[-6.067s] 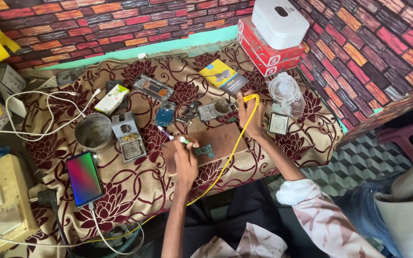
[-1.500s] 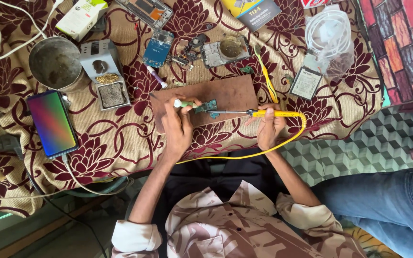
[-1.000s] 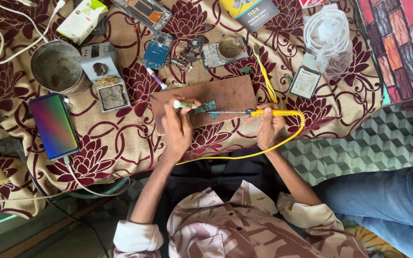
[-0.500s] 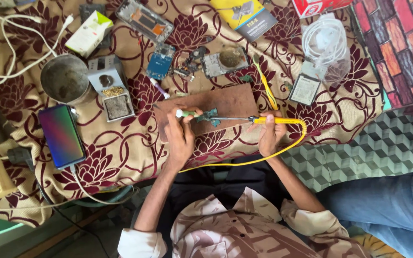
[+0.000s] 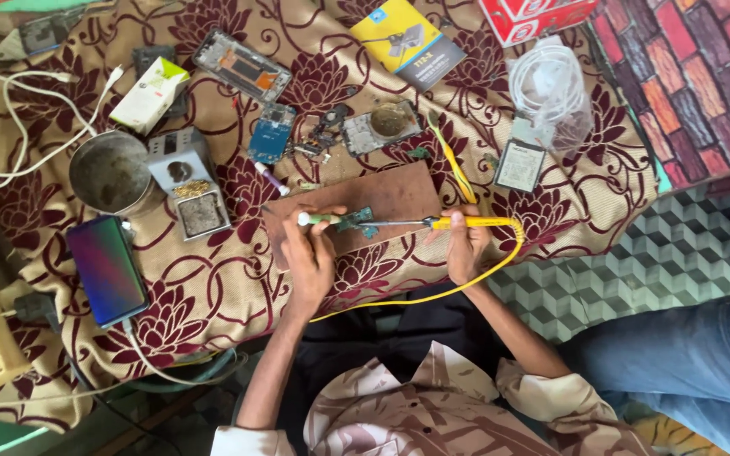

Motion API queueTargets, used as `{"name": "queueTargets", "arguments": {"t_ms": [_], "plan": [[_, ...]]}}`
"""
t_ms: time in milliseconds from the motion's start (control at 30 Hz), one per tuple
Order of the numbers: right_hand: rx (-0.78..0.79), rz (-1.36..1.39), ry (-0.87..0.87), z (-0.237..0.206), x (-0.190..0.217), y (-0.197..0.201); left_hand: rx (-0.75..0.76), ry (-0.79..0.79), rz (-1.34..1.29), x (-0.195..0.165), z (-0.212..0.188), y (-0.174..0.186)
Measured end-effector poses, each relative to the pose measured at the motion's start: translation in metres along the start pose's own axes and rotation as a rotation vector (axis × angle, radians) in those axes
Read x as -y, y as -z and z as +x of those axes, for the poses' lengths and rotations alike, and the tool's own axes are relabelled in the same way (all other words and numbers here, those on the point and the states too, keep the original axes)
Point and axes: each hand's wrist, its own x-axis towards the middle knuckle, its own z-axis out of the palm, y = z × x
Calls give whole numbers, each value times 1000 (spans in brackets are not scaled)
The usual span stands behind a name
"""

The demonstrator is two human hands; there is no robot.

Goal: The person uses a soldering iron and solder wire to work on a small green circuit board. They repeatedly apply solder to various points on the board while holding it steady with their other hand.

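Fingers (image 5: 458, 232) grip soldering iron (image 5: 475, 223) over floral cloth (image 5: 213, 287).

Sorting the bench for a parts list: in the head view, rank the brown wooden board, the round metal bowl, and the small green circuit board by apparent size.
Largest to smallest:
1. Brown wooden board
2. Round metal bowl
3. Small green circuit board, partly hidden by the left hand
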Motion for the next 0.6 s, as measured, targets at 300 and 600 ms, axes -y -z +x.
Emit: {"name": "queueTargets", "arguments": {"t_ms": [300, 600], "plan": [[-36, -86, -40, -1, -3, 2, 16, 93, -27, -17, 2, 6], [-78, -34, -105, -1, -8, 7, 25, 113, -96, -27, 6, -1]]}}
